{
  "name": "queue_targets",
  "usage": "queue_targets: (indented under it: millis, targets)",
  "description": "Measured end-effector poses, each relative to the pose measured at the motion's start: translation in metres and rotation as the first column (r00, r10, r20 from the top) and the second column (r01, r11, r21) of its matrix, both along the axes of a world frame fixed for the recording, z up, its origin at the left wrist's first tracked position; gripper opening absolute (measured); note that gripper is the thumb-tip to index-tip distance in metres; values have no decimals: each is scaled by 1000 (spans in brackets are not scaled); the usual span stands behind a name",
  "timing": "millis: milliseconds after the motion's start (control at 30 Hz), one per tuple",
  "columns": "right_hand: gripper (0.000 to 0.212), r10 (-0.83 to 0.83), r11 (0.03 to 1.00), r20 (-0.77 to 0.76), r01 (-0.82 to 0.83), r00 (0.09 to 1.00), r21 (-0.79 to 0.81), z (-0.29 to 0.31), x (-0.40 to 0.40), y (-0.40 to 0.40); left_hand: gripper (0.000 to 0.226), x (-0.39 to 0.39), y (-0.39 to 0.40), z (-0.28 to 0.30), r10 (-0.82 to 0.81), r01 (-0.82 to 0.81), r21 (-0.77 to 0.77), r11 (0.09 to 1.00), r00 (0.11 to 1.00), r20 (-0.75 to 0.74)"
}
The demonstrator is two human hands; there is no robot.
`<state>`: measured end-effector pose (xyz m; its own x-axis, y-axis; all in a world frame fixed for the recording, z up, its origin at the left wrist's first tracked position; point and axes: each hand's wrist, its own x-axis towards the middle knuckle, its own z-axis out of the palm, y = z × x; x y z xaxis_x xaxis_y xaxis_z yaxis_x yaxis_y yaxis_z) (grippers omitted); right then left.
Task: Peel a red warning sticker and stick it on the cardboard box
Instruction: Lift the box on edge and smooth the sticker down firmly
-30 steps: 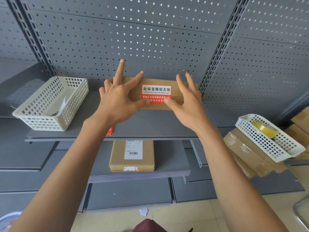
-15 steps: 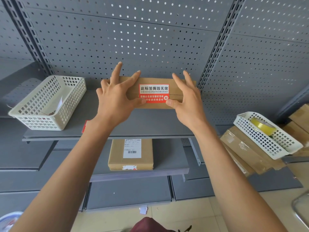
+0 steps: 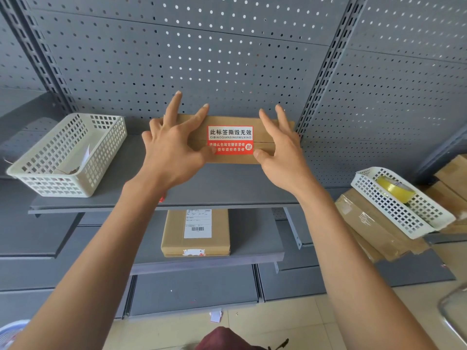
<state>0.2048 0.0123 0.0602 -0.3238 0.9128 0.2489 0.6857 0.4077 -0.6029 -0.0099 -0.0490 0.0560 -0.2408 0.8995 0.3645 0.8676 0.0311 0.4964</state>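
A flat cardboard box [image 3: 232, 121] lies on the upper grey shelf [image 3: 222, 183] against the pegboard. A red and white warning sticker [image 3: 230, 140] sits across the box's front seam. My left hand [image 3: 174, 147] rests on the box's left part, fingers spread, its thumb tip pressing the sticker's lower left corner. My right hand [image 3: 280, 150] lies on the box's right part with spread fingers, its thumb tip at the sticker's lower right corner. Neither hand grips anything.
A white mesh basket [image 3: 68, 155] stands on the shelf at left. Another white basket [image 3: 401, 200] with a yellow tape roll [image 3: 394, 189] rests on stacked cardboard boxes [image 3: 374, 228] at right. A labelled box [image 3: 195, 232] lies on the lower shelf.
Both hands stay on the box. My thumbs have slid a little along the sticker's lower edge; the right thumb sits slightly further right than before.
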Motion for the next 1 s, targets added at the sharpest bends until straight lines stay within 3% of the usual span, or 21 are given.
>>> queue_targets:
  millis: [200, 567, 667, 800, 1000]
  targets:
    - [84, -83, 993, 7, 82, 997, 82, 0, -6, -3, 86, 4, 2, -2, 34, -33, 22, 999, 999, -36]
    - [77, -42, 997, -34, 44, 999, 56, -1, -1, 4, 74, 0, 0, -2, -8, 8, -1, 1000, 999, 35]
    - [60, -19, 999, -158, 25, 987, 37, -5, 0, 5, 60, 3, 0, -1, 19, -22, 38, 999, 996, 88]
    - [42, -165, 977, -337, 201, 927, 74, -8, -14, -1, 38, 16, 5, -1, 127, -145, 103, 984, 979, 161]
    - [45, -137, 982, -275, 166, 952, 87, -15, -8, 9, 50, 11, 8, -9, 76, -74, 59, 996, 997, -19]
